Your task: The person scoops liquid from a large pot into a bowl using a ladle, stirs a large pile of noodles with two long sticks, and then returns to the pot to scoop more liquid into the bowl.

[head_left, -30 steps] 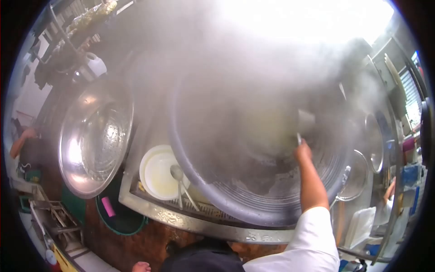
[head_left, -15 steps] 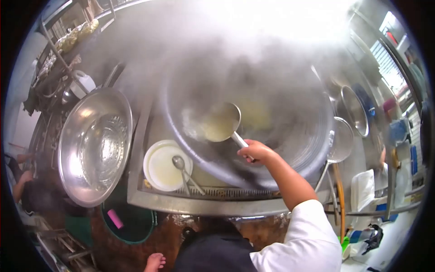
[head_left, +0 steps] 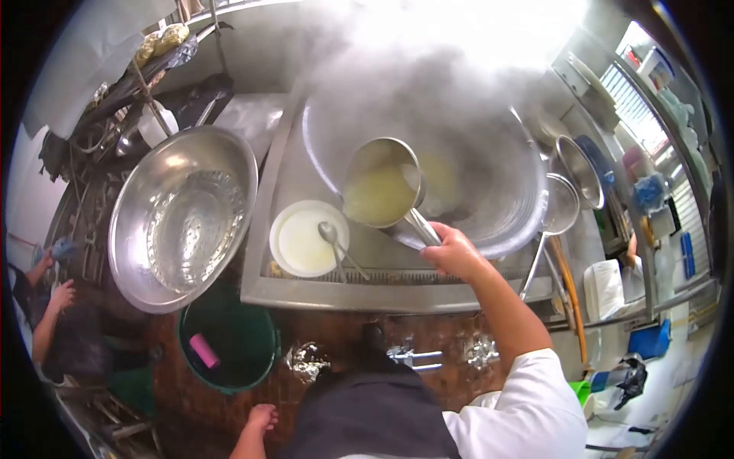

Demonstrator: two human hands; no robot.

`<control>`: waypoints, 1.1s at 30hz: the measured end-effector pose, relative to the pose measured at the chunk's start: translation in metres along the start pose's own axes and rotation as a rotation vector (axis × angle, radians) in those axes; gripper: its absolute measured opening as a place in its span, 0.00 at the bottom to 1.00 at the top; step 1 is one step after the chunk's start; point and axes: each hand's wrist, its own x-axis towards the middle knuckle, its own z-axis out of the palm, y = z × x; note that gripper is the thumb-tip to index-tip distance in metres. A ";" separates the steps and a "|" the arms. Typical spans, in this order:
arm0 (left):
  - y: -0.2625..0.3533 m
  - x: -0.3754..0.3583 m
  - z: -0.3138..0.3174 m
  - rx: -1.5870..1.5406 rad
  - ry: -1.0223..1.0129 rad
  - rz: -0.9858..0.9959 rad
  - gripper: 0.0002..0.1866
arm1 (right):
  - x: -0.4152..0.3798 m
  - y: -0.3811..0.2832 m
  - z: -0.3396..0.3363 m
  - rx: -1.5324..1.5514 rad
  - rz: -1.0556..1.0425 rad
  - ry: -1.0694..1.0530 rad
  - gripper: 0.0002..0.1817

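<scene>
My right hand is closed around the handle of a large metal ladle with yellowish liquid in its bowl. The bowl hangs over the near left rim of a big steaming wok; steam hides the wok's far side. To the left of the ladle stands a white bowl with pale liquid, and a spoon and another thin utensil lie across its edge. My left hand hangs low near my apron, fingers curled, with nothing visible in it.
A wide metal basin stands tilted at the left, above a green tub holding a pink object. A strainer and wooden poles lean at the right. Another person's hands show at far left.
The ladle has risen from deeper in the wok toward its near rim, carrying liquid. My view has shifted, so the basin and white bowl appear further right and higher.
</scene>
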 end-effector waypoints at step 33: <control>0.086 -0.043 0.023 0.411 0.030 0.195 0.15 | 0.071 0.034 -0.009 -0.192 -0.386 0.118 0.28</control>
